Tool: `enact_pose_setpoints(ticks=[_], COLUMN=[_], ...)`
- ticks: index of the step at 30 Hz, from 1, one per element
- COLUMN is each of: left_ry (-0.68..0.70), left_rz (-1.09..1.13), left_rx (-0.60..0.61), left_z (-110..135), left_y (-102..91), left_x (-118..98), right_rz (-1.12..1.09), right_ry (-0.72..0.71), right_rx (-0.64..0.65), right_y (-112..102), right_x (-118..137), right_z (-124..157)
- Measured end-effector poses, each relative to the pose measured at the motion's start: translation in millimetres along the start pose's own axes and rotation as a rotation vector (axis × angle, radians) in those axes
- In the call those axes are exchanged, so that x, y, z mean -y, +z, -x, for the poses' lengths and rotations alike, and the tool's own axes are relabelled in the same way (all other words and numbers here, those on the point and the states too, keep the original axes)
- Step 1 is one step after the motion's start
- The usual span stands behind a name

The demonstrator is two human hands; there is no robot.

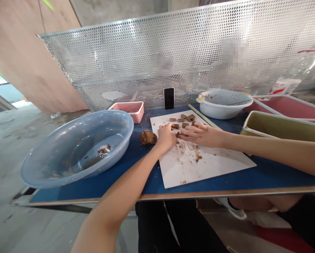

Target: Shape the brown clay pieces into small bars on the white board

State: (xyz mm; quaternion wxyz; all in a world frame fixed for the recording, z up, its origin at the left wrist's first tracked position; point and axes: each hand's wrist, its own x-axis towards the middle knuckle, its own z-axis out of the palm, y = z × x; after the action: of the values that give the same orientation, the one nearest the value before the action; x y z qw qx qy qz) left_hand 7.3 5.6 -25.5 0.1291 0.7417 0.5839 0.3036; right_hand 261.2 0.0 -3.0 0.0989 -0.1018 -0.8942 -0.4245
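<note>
Nearest lies the left forearm (pixel 126 196), rising from seven o'clock to the left hand (pixel 167 137), its fingers bent beside the brown pieces (pixel 185 125) at twelve o'clock. The right hand (pixel 201 134), entering from three o'clock, spreads low over brown material (pixel 178 135) (perhaps to steady it). The white board (pixel 212 161) presumably shields the table (pixel 212 185); a brown lump (pixel 148 137) sits at nine o'clock, within easy reach. Whatever lies beneath is hidden; whether either hand grips cannot be told.

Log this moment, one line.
left hand: over white board, near brown pieces | right hand: fingers extended, near brown pieces | nearby: brown lump, blue basin, left of board
</note>
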Motion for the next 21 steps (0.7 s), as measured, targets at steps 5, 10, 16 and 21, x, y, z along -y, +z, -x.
enact_pose_setpoints(ticks=[5,10,16,21], left_ry=[0.007,0.014,0.003,0.047], left_rz=[0.009,0.006,-0.024,-0.047], left_rx=[-0.006,-0.005,0.015,-0.005], left_z=[-0.2,0.7,2.1,0.6], left_y=[0.4,-1.2,-3.7,-9.2], left_x=[1.7,0.9,-2.4,-0.3], right_rz=[-0.153,-0.043,-0.047,-0.087], right_ry=[0.043,-0.003,0.044,0.055], right_rx=[0.014,-0.005,0.031,0.051], right_y=[0.5,-0.2,2.3,-0.3], right_x=[0.0,0.1,1.2,-1.3], right_z=[1.4,0.4,1.8,-0.3])
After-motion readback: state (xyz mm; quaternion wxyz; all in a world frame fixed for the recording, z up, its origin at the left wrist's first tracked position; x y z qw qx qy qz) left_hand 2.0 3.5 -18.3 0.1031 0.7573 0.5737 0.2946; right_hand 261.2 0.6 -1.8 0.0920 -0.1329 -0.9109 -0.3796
